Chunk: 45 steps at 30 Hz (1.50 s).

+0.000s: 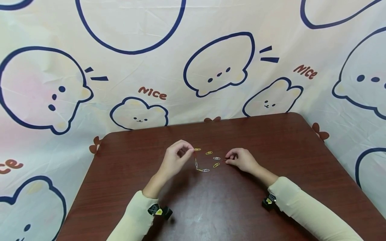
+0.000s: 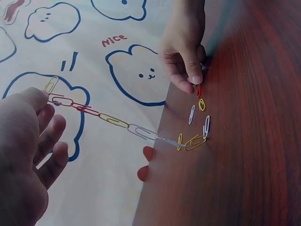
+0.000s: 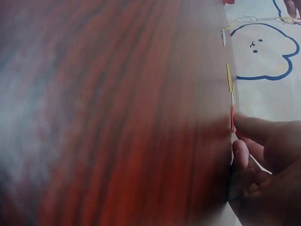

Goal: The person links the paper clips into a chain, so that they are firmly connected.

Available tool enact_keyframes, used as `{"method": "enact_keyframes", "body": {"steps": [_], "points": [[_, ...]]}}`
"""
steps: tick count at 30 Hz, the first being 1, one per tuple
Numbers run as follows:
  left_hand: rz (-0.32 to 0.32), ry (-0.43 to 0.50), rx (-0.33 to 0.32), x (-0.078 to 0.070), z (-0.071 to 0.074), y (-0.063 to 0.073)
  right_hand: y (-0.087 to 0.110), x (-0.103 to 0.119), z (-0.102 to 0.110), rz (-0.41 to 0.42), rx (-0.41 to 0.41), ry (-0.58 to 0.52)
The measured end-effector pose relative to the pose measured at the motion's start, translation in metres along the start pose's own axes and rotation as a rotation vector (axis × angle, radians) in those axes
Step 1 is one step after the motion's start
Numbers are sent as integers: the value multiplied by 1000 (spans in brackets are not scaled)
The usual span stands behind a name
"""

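Observation:
My left hand pinches the upper end of a paper clip chain between thumb and finger. A yellow clip sticks up at those fingertips. From there, linked red, yellow and white clips slant down, and the lower end, with a white clip, lies on the table. To the right, my right hand is low over the tabletop, its thumb and finger pinching a red paper clip. Between the hands lie a loose white paper clip and two yellow ones, the farther yellow clip and the nearer yellow clip.
The dark brown wooden table has rounded far corners. Behind it and at both sides hangs a pale cloth printed with cartoon outlines. Each wrist wears a small black camera, like the left wrist camera.

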<state>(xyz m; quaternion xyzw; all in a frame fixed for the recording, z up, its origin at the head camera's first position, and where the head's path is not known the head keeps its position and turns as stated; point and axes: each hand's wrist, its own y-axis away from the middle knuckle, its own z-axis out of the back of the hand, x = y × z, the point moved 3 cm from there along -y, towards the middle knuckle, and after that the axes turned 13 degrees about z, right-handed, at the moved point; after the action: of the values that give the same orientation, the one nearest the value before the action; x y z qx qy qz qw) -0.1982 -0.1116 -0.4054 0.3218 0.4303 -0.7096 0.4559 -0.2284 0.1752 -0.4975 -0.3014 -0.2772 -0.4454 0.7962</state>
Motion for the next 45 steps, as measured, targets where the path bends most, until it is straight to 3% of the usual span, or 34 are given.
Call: {"method": "enact_keyframes", "body": {"steps": [12,19,26,36,45], "points": [[15,-19,2,-14,1,0,-4,9,-1,-11,70,130],[16,-5,2,-6,0,-1,-5,10,-1,10,105,168],[-2,0,17,-4,1,-3,-3,14,2,28,123,94],[4,2,21,-7,-1,-3,-6,32,20,25,49,-55],[5,4,23,-8,-2,-4,-13,57,42,72,0,-100]]}}
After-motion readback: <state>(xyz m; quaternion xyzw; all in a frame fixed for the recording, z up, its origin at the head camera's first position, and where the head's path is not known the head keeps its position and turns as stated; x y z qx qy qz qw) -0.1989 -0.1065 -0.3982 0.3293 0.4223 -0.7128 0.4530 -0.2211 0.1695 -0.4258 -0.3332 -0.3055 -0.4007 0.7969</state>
